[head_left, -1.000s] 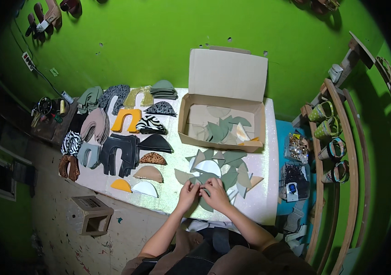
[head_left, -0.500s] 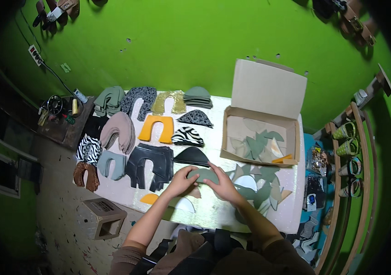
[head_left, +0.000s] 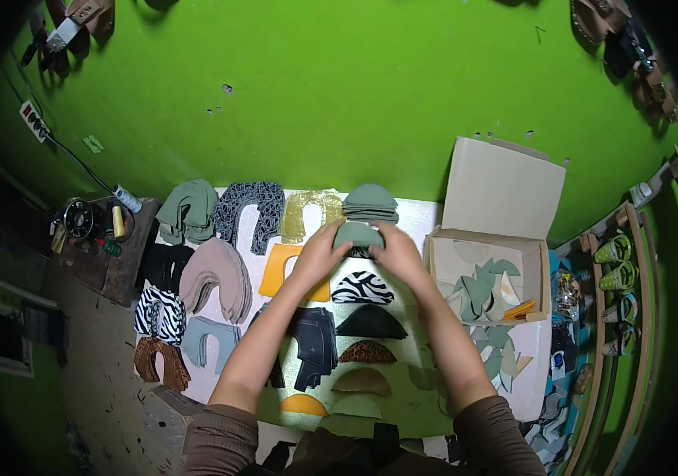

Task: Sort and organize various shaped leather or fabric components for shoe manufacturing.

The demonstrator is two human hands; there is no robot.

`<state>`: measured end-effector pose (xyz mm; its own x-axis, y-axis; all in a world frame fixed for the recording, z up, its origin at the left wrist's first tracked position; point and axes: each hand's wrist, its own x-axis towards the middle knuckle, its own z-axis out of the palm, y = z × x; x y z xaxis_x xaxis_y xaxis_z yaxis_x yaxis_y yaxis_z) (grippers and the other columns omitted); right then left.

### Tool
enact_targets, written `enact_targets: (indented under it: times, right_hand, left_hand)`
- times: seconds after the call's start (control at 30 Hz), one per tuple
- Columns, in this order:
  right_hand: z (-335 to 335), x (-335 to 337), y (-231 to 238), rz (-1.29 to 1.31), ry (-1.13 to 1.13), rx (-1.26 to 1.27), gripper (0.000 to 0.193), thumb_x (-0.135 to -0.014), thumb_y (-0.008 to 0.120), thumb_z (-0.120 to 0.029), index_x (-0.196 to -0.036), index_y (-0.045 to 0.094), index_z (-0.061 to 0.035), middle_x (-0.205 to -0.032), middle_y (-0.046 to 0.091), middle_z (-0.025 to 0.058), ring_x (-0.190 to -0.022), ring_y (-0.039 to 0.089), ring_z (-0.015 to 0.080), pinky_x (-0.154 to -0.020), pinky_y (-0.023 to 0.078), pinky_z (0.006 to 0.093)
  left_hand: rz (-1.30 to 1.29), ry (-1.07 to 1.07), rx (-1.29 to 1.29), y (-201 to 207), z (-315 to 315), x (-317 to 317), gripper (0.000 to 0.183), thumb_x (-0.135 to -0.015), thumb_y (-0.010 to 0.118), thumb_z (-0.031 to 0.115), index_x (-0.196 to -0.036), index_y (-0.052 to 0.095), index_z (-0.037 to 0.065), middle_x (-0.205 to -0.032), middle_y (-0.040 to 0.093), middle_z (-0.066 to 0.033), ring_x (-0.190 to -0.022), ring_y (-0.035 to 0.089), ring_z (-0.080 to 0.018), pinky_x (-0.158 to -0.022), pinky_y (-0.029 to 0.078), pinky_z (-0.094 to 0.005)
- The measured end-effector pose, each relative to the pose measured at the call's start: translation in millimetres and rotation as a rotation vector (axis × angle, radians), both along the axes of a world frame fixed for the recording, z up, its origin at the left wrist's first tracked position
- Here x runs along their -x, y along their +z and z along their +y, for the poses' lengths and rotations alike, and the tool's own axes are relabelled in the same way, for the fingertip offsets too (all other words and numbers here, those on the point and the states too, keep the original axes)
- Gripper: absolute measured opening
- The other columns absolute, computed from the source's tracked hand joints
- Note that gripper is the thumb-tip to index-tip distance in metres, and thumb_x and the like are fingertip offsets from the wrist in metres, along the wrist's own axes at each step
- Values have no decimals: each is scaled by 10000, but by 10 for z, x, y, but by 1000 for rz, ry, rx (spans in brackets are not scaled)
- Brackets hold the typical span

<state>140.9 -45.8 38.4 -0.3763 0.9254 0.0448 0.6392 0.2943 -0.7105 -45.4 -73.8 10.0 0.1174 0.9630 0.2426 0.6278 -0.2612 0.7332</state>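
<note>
Between my left hand (head_left: 319,258) and my right hand (head_left: 397,250) is a small stack of olive-green half-moon pieces (head_left: 359,235). Both hands grip its sides, thumbs toward me. It hangs over a dark patterned half-moon piece, mostly hidden beneath it, just in front of a larger green half-moon stack (head_left: 369,204). Nearer me in the same column lie zebra-striped (head_left: 362,289), black (head_left: 371,323), leopard-print (head_left: 367,352) and brown (head_left: 361,382) half-moons. An orange arch-shaped piece (head_left: 277,274) lies partly under my left forearm.
Arch-shaped stacks, including a pink one (head_left: 213,278), cover the table's left side. An open cardboard box (head_left: 545,278) with green and beige scraps stands at right, more scraps in front of it. A sandal rack (head_left: 629,333) stands beyond the table's right edge.
Both hands have moved away from me across the table with the green half-moon stack, toward the larger green stack. The head view has shifted, uncovering the leopard-print and brown pieces.
</note>
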Motion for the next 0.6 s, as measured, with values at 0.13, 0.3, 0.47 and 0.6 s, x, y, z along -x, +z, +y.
enact_targets:
  times: [0.13, 0.3, 0.47, 0.6]
  right_hand:
    - [474, 49, -146, 60, -150, -72, 361, -725, 611, -33, -1084, 575, -35, -1007, 600, 195, -847, 603, 341, -766, 477, 396]
    - [837, 59, -231, 120, -249, -161, 324, -735, 586, -11, -1059, 579, -11, -1000, 603, 183, -762, 618, 302, -723, 487, 374]
    - [1070, -48, -431, 12, -267, -174, 333, -742, 566, -34, -1075, 568, -10, -1055, 593, 187, -913, 580, 344, -824, 456, 404]
    - [1108, -81, -568, -118, -254, -87, 368, -737, 576, -52, -1103, 555, -14, -1074, 590, 183, -961, 565, 338, -853, 449, 401]
  left_hand:
    - [45, 23, 40, -18, 520, -103, 537, -774, 654, 155, -1238, 444, -15, -1088, 539, -219, -991, 541, -360, -855, 440, -371]
    - [65, 47, -61, -126, 946, -158, 544, -777, 627, 117, -1268, 422, -1, -1088, 520, -207, -997, 520, -362, -870, 428, -378]
    - [179, 84, -133, -283, 1254, -173, 397, -787, 625, 125, -1151, 523, 6, -1008, 553, -184, -968, 530, -344, -852, 434, -386]
    - [245, 82, -112, -400, 1276, -103, 261, -792, 620, 139, -1022, 590, 19, -954, 574, -150, -932, 547, -321, -810, 452, -383]
